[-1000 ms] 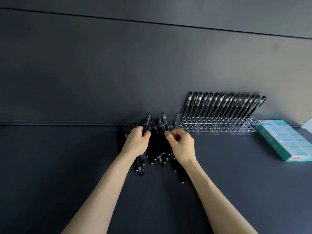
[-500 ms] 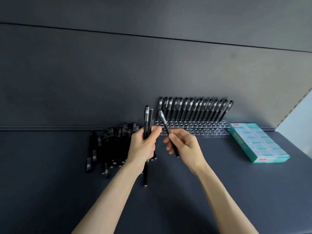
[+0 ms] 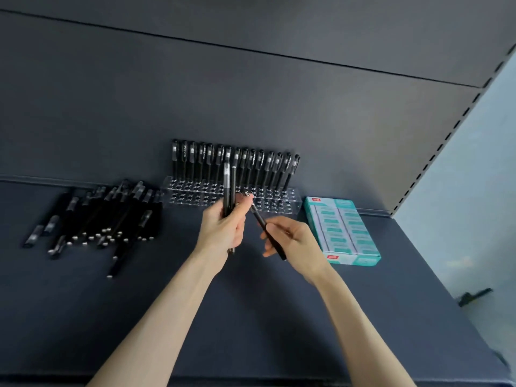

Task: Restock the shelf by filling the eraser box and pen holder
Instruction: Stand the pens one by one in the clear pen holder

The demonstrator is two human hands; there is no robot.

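A clear acrylic pen holder (image 3: 195, 192) stands against the back wall, its rear row filled with several black pens (image 3: 237, 160). My left hand (image 3: 223, 227) is shut on two black pens (image 3: 229, 185) held upright just in front of the holder. My right hand (image 3: 293, 241) grips a single black pen (image 3: 261, 219) that tilts toward the left hand, its tip close to the left fingers. A teal eraser box (image 3: 342, 231) lies flat to the right of the holder, full of wrapped erasers.
A loose pile of several black pens (image 3: 106, 216) lies on the dark shelf (image 3: 251, 317) to the left of the holder. The shelf's slotted upright (image 3: 446, 135) and a pale side wall close off the right. The shelf's front edge runs along the bottom.
Both hands left the pen pile holding pens and moved right, in front of the holder. The view shifted right, so the pile now sits at the left.
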